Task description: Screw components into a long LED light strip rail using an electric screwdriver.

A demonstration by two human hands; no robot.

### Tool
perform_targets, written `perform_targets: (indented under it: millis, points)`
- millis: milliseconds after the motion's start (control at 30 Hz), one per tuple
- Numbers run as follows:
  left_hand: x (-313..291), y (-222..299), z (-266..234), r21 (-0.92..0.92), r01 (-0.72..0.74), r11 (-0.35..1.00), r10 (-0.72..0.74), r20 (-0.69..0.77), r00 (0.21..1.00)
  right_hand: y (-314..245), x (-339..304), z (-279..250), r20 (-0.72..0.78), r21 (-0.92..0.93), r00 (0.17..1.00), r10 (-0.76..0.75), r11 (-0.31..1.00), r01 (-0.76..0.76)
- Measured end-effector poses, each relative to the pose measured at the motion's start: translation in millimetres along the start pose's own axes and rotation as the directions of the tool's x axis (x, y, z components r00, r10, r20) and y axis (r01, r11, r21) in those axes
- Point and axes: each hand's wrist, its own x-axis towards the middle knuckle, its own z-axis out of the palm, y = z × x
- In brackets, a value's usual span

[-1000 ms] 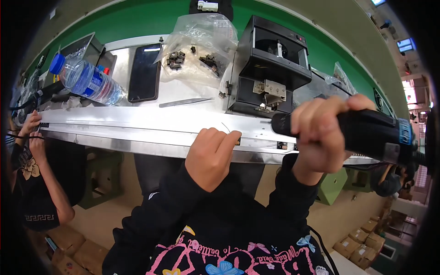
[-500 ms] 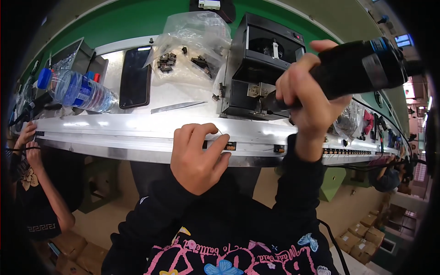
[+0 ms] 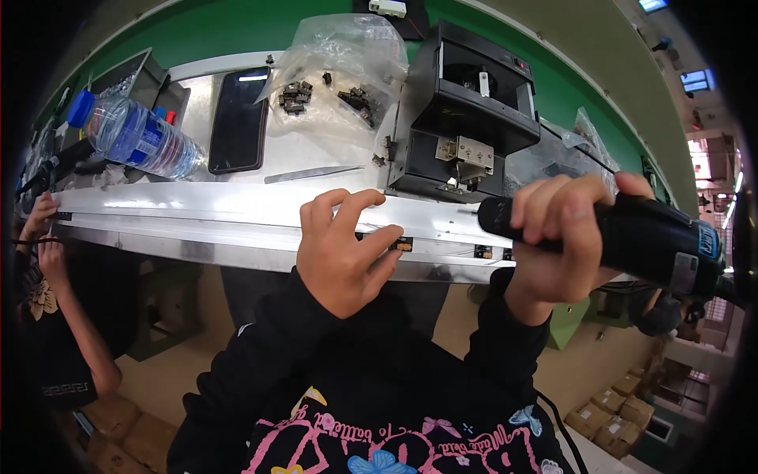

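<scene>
My right hand is wrapped round a black electric screwdriver, held nearly level above the bench with its thin bit pointing left. My left hand rests over a long silver metal rail, its fingers bent and apart. Beside its fingertips a small black-and-orange part sits in the rail's channel; whether they touch it I cannot tell. Another such part lies further right in the channel. Behind the rail stands a black screw feeder with a metal block at its front.
A clear plastic bag with several small black parts lies behind the rail. Left of it are a phone and a water bottle. Tweezers lie near the rail. At far left another person's hands touch the rail.
My right hand has brought the screwdriver down and away from the screw feeder, toward the rail, turning its bit leftward. My left thumb and index finger have moved apart.
</scene>
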Motion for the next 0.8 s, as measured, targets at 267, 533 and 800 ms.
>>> perform_targets:
  millis: [267,533,800]
  points:
    - [2,0,0,0.035,-0.011,0.999,0.012,-0.039,0.999,37,29,-11,0.283,0.033,0.959,-0.023,0.999,0.014]
    - [4,4,-7,-0.007,-0.013,1.0,0.013,0.019,1.0,40,41,0,0.063,0.022,0.985,0.161,0.987,-0.162]
    - [1,-6,-11,-0.059,-0.019,0.998,0.026,0.125,0.992,-13,-22,32,0.051,-0.166,0.981,0.189,0.97,-0.178]
